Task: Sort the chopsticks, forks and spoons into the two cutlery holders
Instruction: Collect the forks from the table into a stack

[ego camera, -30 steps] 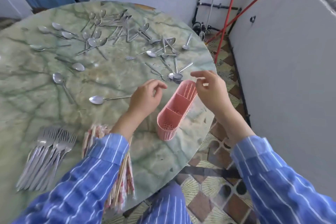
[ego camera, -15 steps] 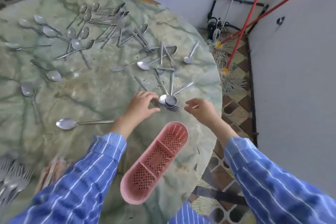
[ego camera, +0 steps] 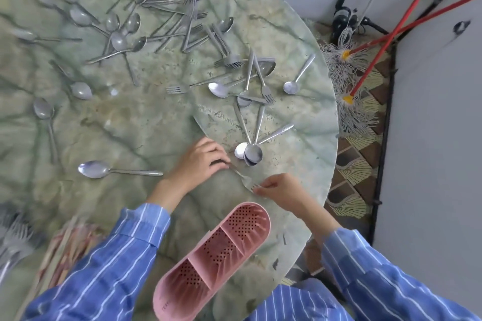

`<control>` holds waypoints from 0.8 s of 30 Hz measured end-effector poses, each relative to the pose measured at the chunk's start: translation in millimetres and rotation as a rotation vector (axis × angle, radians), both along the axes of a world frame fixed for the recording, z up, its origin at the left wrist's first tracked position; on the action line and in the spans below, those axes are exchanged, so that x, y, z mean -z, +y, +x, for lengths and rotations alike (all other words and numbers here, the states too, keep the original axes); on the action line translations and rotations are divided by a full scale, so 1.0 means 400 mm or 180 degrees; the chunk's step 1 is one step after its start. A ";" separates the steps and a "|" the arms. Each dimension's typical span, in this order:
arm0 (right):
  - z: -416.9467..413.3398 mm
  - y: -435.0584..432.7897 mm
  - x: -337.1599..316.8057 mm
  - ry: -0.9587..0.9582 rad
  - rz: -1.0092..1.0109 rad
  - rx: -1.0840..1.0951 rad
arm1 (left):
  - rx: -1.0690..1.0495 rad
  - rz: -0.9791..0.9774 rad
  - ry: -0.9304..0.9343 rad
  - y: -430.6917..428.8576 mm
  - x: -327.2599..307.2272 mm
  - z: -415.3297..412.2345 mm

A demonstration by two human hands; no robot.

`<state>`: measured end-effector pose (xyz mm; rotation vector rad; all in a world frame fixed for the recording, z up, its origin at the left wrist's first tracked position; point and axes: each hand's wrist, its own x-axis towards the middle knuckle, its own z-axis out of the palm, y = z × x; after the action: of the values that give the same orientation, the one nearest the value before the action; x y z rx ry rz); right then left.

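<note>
Here, left grip (ego camera: 200,161) curled round slim steel fork (ego camera: 243,178) handle, right grip (ego camera: 280,190) pinching tines, perforated pink holder (ego camera: 169,300) nearby

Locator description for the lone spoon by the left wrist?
On the round green marbled table, find the left hand, front right of centre. Left of its wrist lies one steel spoon. Unlike the tangled cutlery beyond, it lies alone, bowl left, handle toward the wrist.

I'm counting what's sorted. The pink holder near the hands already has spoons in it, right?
No. The pink holder near the left hand and right hand, which hold a fork, has nothing in it yet; the head view shows its compartments bare.
</note>
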<state>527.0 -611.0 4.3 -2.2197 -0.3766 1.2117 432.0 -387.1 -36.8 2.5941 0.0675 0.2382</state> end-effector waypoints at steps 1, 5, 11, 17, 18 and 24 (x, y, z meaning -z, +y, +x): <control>-0.002 -0.014 -0.008 0.0069 0.0018 -0.0060 | -0.0029 0.0006 -0.0108 0.001 -0.003 -0.012; 0.018 -0.053 -0.065 -0.0167 0.0356 0.0094 | -0.0503 -0.0302 -0.0620 -0.004 -0.051 -0.023; 0.147 -0.029 -0.163 -0.0099 0.1773 0.0994 | -0.1552 -0.2276 -0.0693 0.001 -0.242 0.051; 0.342 0.042 -0.200 -0.0256 0.2275 0.0779 | -0.1762 -0.3603 0.0035 -0.001 -0.327 0.165; 0.375 0.054 -0.204 -0.0258 0.2247 0.0685 | -0.1732 -0.3551 0.0261 -0.002 -0.330 0.188; 0.574 0.121 -0.168 -0.0483 0.1518 -0.0409 | -0.1868 -0.2594 0.0880 -0.045 -0.326 0.366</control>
<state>756.5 -562.5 71.5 -1.8939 -0.7909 0.8995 578.3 -405.1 93.7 1.7197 0.8434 0.0333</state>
